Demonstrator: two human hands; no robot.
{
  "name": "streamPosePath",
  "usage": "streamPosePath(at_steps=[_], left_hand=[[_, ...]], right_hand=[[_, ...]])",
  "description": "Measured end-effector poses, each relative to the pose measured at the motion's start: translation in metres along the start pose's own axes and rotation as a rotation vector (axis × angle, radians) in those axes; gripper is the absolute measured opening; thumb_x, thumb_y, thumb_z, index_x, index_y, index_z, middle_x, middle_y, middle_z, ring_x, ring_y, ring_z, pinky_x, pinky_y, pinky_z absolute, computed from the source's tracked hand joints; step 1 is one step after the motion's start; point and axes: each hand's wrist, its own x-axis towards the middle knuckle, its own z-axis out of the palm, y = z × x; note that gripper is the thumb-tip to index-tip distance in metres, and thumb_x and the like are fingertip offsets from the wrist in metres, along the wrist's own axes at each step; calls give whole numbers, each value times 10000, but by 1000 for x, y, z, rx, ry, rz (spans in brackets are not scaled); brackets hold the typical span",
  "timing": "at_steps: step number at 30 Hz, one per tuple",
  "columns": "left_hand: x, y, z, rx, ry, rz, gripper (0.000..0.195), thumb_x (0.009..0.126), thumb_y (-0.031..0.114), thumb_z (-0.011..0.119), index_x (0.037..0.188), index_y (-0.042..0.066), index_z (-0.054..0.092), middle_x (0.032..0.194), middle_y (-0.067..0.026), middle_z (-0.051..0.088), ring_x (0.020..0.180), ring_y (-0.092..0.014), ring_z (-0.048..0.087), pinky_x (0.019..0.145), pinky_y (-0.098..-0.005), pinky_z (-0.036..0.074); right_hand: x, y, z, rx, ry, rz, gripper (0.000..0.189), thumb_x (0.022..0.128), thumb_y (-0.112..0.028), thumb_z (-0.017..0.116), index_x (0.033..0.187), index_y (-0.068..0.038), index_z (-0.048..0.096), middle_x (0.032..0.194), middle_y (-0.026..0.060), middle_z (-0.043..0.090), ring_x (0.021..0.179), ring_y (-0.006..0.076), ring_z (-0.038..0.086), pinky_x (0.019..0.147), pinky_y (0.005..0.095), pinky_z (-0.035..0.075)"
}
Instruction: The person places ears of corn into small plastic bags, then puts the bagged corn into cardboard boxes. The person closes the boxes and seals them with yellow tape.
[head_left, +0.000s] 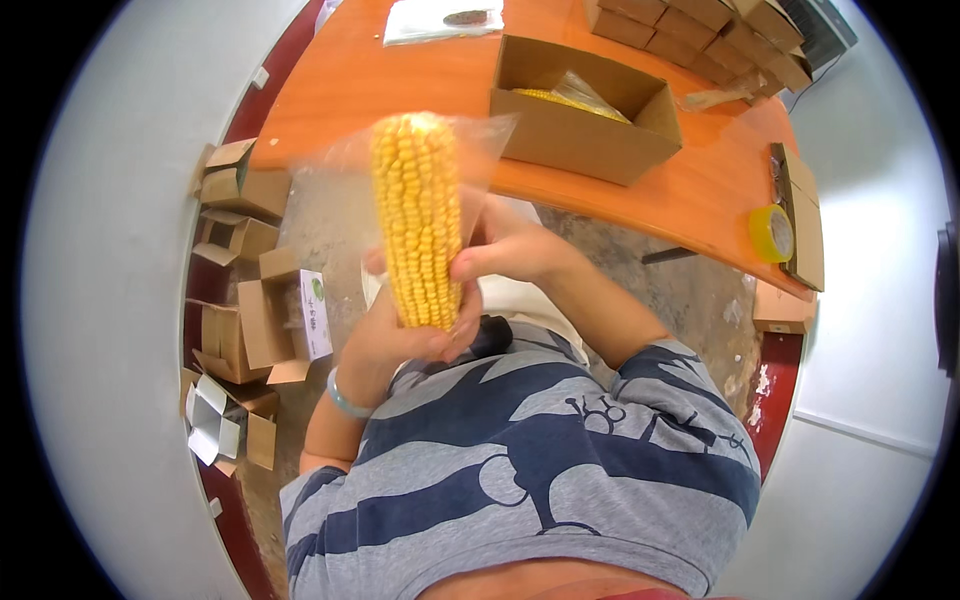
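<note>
A husked yellow corn cob (418, 225) stands nearly upright in front of my body. My left hand (409, 326) grips its lower end from the left and below. My right hand (499, 244) touches the cob's right side with the thumb, its other fingers partly hidden behind cob and film. A clear plastic bag (337, 184) spreads out behind and around the cob; whether the cob is inside it I cannot tell. Beyond my hands, an open cardboard box (581, 142) on the table holds more yellow corn (555, 96) with clear plastic film over it.
The orange table (360, 97) bears a stack of clear bags (442, 21), stacked cardboard boxes (675, 34), a roll of yellow tape (771, 233) and flat cardboard (804, 217) at its right edge. Several opened cartons (262, 322) lie on the floor at left.
</note>
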Motion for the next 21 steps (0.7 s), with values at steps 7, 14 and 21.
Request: streamPosePath(at_steps=[7, 14, 21], left_hand=[[16, 16, -18, 544, 83, -111, 358, 1071, 259, 447, 1287, -11, 538, 1021, -125, 644, 807, -143, 625, 668, -268, 522], [39, 33, 11, 1124, 597, 686, 348, 1067, 162, 448, 1355, -24, 506, 1216, -84, 552, 956, -108, 536, 737, -229, 471], [48, 39, -10, 428, 442, 344, 434, 1077, 296, 410, 1355, -14, 531, 1099, -43, 610, 837, -93, 549, 661, -235, 439]], right_hand=[[-22, -42, -16, -243, 347, -192, 598, 901, -81, 714, 1404, 5, 402, 1229, 110, 634, 1070, 175, 644, 897, 324, 536], [-26, -26, -15, -341, 403, -91, 574, 899, -60, 725, 1383, 20, 428, 1263, 98, 610, 1145, 185, 620, 964, 329, 511], [-23, -27, -9, -319, 266, -101, 586, 877, -42, 741, 1375, 13, 437, 1235, 99, 631, 1141, 168, 622, 977, 326, 504]])
